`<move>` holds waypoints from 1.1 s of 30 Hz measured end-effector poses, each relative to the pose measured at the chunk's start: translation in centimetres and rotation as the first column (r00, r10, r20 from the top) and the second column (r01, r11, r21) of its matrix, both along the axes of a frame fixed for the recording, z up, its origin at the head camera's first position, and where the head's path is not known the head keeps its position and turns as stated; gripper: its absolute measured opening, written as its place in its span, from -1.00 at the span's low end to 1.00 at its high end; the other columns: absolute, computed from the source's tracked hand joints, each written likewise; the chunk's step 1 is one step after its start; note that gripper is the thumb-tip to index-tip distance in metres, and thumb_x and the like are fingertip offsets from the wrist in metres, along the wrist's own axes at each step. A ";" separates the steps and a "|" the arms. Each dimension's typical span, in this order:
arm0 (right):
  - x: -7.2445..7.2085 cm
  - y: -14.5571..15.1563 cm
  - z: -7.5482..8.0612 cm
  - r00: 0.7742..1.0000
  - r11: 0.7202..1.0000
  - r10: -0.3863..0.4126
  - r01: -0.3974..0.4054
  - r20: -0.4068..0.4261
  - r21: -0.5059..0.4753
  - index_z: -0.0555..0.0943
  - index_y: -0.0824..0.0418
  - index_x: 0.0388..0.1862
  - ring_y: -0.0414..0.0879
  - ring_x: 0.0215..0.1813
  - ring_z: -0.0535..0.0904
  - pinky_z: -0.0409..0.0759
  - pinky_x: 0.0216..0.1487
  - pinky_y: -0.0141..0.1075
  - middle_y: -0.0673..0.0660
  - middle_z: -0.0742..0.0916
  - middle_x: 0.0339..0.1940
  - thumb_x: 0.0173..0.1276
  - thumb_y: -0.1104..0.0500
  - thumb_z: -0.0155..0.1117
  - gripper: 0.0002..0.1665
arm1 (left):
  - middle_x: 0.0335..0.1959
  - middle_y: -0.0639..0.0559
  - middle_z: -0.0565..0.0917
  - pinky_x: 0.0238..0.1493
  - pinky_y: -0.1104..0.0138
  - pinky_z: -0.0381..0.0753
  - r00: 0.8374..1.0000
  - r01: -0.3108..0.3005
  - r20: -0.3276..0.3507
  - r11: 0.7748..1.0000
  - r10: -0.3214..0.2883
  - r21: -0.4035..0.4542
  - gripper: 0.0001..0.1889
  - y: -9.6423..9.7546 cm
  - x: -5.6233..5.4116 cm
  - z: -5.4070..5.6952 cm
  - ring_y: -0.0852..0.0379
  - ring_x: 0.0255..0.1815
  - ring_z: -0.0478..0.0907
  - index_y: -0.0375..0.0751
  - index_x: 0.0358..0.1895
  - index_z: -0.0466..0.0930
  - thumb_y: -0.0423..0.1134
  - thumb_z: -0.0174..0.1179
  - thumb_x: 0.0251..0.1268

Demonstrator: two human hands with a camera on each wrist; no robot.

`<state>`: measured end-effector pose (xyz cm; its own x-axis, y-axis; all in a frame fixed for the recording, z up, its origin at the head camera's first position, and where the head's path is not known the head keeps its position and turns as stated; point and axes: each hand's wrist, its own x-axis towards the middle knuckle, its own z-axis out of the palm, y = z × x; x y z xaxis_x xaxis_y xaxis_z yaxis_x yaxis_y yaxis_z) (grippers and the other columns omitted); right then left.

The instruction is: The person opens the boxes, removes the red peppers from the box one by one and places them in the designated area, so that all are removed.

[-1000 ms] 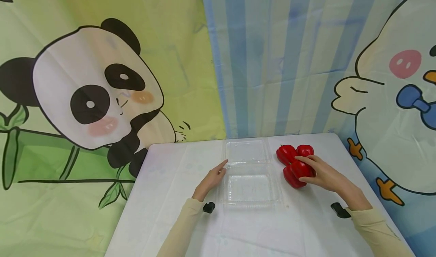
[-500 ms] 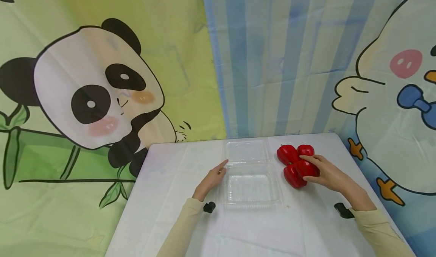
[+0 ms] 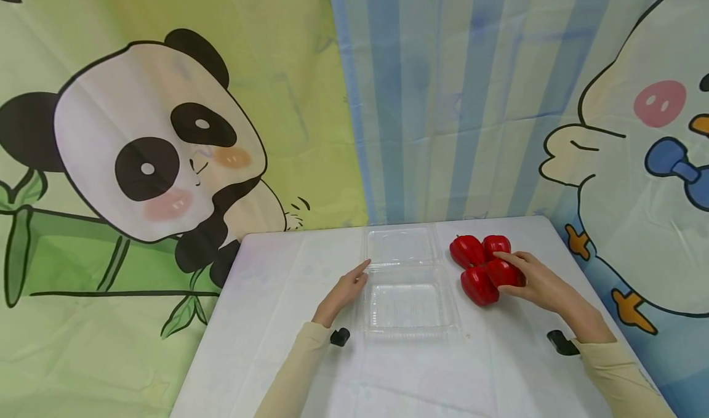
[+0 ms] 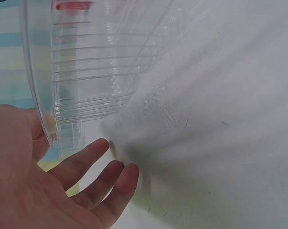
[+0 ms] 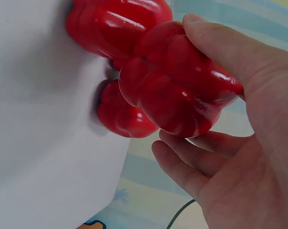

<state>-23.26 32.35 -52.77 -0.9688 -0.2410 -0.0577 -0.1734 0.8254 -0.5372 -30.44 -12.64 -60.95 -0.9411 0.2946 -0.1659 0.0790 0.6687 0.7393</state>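
Note:
My right hand (image 3: 537, 281) grips a red bell pepper (image 3: 504, 273), with the thumb on one side and fingers on the other. In the right wrist view this pepper (image 5: 177, 81) fills the middle, its lobed end facing away from the palm. Three more red bell peppers sit close by: one in front (image 3: 479, 286), one behind to the left (image 3: 467, 251), one at the back (image 3: 496, 245). A clear plastic clamshell box (image 3: 410, 332) lies opened flat. My left hand (image 3: 343, 293) is at its left side, extended fingers touching the edge by the hinge.
The box's lid (image 3: 401, 245) lies toward the back edge of the white-covered table (image 3: 288, 282). Printed curtains with a panda (image 3: 160, 141) and blue stripes hang right behind the table. Black wrist devices sit below both hands.
My right hand has shifted slightly right with its pepper, away from the front pepper, which shows more fully now. The left hand and box stay put.

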 end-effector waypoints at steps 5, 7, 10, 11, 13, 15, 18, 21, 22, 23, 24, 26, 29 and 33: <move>0.0 0.4 -0.2 1.000 1.000 -0.006 0.006 0.006 0.004 0.26 0.17 0.52 0.53 0.28 0.30 0.71 -0.07 0.17 0.56 0.33 0.34 0.14 -0.05 0.56 0.05 | 0.34 -0.22 0.55 0.31 -0.14 0.49 1.000 0.000 0.010 1.000 0.000 -0.006 -0.48 0.0 -0.1 0.0 -0.23 0.34 0.51 0.16 0.58 0.18 -0.06 -0.18 0.64; -0.1 0.5 -0.4 1.000 1.000 -0.009 0.009 0.008 0.007 0.26 0.17 0.52 0.53 0.27 0.30 0.71 -0.07 0.17 0.56 0.33 0.34 0.15 -0.04 0.56 0.04 | 0.34 -0.23 0.55 0.30 -0.15 0.49 1.000 -0.003 0.014 1.000 0.003 -0.004 -0.48 0.0 -0.1 0.0 -0.23 0.34 0.51 0.16 0.58 0.18 -0.06 -0.18 0.64; -0.1 0.7 -0.7 1.000 1.000 -0.013 0.013 0.010 0.017 0.26 0.17 0.52 0.53 0.27 0.31 0.71 -0.07 0.17 0.56 0.33 0.33 0.16 -0.01 0.56 0.02 | 0.34 -0.22 0.55 0.30 -0.15 0.49 1.000 -0.007 0.017 1.000 0.007 -0.008 -0.48 0.0 0.0 0.0 -0.23 0.34 0.51 0.17 0.58 0.17 -0.05 -0.17 0.64; -0.1 0.8 -0.8 1.000 1.000 -0.014 0.014 0.010 0.020 0.26 0.17 0.52 0.53 0.27 0.31 0.71 -0.07 0.18 0.56 0.33 0.33 0.16 0.00 0.56 0.02 | 0.33 -0.23 0.55 0.30 -0.15 0.50 1.000 -0.006 0.013 1.000 0.006 -0.007 -0.48 0.0 0.0 0.0 -0.24 0.34 0.51 0.15 0.58 0.18 -0.06 -0.17 0.64; -0.2 1.0 -1.0 1.000 1.000 -0.017 0.016 0.011 0.025 0.26 0.17 0.52 0.53 0.27 0.31 0.70 -0.06 0.19 0.56 0.33 0.33 0.17 -0.01 0.55 0.02 | 0.33 -0.24 0.55 0.30 -0.15 0.49 1.000 -0.005 0.008 1.000 0.006 -0.006 -0.49 0.0 0.0 0.1 -0.25 0.34 0.50 0.14 0.58 0.18 -0.07 -0.17 0.64; -0.2 1.1 -1.2 1.000 0.999 -0.018 0.017 0.010 0.030 0.25 0.16 0.52 0.53 0.27 0.31 0.70 -0.06 0.19 0.56 0.33 0.33 0.16 -0.03 0.55 0.02 | 0.33 -0.24 0.55 0.30 -0.15 0.49 1.000 -0.001 0.003 1.000 0.001 -0.004 -0.49 0.0 0.0 0.2 -0.26 0.34 0.50 0.13 0.58 0.19 -0.08 -0.17 0.65; -0.2 1.3 -1.4 1.000 0.999 -0.016 0.016 0.011 0.036 0.25 0.17 0.52 0.53 0.26 0.31 0.69 -0.05 0.20 0.57 0.33 0.33 0.17 -0.05 0.54 0.03 | 0.33 -0.25 0.55 0.30 -0.16 0.49 1.000 0.005 -0.002 1.000 -0.005 0.006 -0.49 0.0 0.1 0.3 -0.27 0.35 0.49 0.11 0.58 0.18 -0.09 -0.16 0.65; -0.3 1.4 -1.6 1.000 0.999 -0.018 0.017 0.013 0.042 0.24 0.17 0.52 0.54 0.27 0.31 0.69 -0.04 0.21 0.58 0.32 0.33 0.17 -0.03 0.54 0.03 | 0.32 -0.26 0.55 0.29 -0.16 0.49 1.000 0.007 -0.008 1.000 -0.007 0.009 -0.48 0.0 0.0 0.2 -0.27 0.34 0.50 0.10 0.58 0.18 -0.10 -0.16 0.64; -0.3 1.5 -1.7 1.000 0.999 -0.020 0.019 0.015 0.046 0.24 0.17 0.53 0.54 0.27 0.30 0.69 -0.04 0.21 0.58 0.32 0.33 0.17 -0.02 0.54 0.03 | 0.32 -0.26 0.55 0.29 -0.16 0.50 1.000 0.006 -0.008 1.000 -0.006 0.008 -0.48 0.0 0.0 0.2 -0.27 0.34 0.50 0.10 0.58 0.18 -0.10 -0.16 0.64; -0.4 1.5 -1.8 1.000 0.999 -0.025 0.024 0.017 0.048 0.24 0.17 0.53 0.54 0.27 0.30 0.68 -0.04 0.21 0.58 0.32 0.33 0.18 0.00 0.54 0.02 | 0.32 -0.26 0.56 0.28 -0.16 0.50 1.000 0.005 -0.009 1.000 -0.005 0.004 -0.48 0.0 -0.1 0.1 -0.27 0.33 0.51 0.09 0.58 0.18 -0.10 -0.16 0.64; -0.4 1.5 -1.8 0.999 0.998 -0.027 0.027 0.017 0.051 0.24 0.17 0.53 0.54 0.26 0.30 0.68 -0.04 0.21 0.58 0.32 0.32 0.18 0.00 0.54 0.02 | 0.32 -0.26 0.56 0.28 -0.16 0.51 1.000 0.004 -0.010 1.000 -0.004 0.003 -0.48 0.0 -0.1 0.1 -0.28 0.33 0.51 0.09 0.58 0.19 -0.10 -0.16 0.64; -0.4 1.6 -2.0 0.999 0.998 -0.035 0.034 0.018 0.058 0.24 0.17 0.53 0.54 0.25 0.30 0.68 -0.05 0.21 0.59 0.32 0.31 0.18 0.00 0.54 0.02 | 0.32 -0.27 0.56 0.27 -0.17 0.51 1.000 0.003 -0.012 1.000 -0.003 0.002 -0.48 0.0 -0.1 0.0 -0.28 0.32 0.52 0.08 0.58 0.19 -0.10 -0.16 0.63; -0.4 1.6 -2.2 0.999 0.997 -0.045 0.043 0.021 0.070 0.24 0.17 0.53 0.55 0.24 0.31 0.68 -0.05 0.21 0.59 0.33 0.30 0.19 0.02 0.54 0.01 | 0.33 -0.26 0.55 0.29 -0.16 0.50 1.000 -0.002 -0.002 1.000 0.002 0.003 -0.48 0.0 0.0 0.1 -0.27 0.34 0.51 0.11 0.58 0.19 -0.09 -0.16 0.64; -0.5 1.7 -2.5 0.998 0.995 -0.055 0.053 0.024 0.079 0.24 0.18 0.52 0.55 0.24 0.32 0.68 -0.04 0.23 0.60 0.33 0.30 0.19 0.03 0.54 0.00 | 0.35 -0.25 0.54 0.32 -0.16 0.47 1.000 -0.004 0.006 1.000 0.004 0.003 -0.48 0.1 0.1 0.1 -0.27 0.36 0.48 0.14 0.58 0.17 -0.07 -0.16 0.65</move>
<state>-23.71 34.04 -55.30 -0.9783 -0.1818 -0.0995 -0.1139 0.8728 -0.4746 -30.33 -12.59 -60.82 -0.9412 0.2917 -0.1704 0.0722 0.6665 0.7420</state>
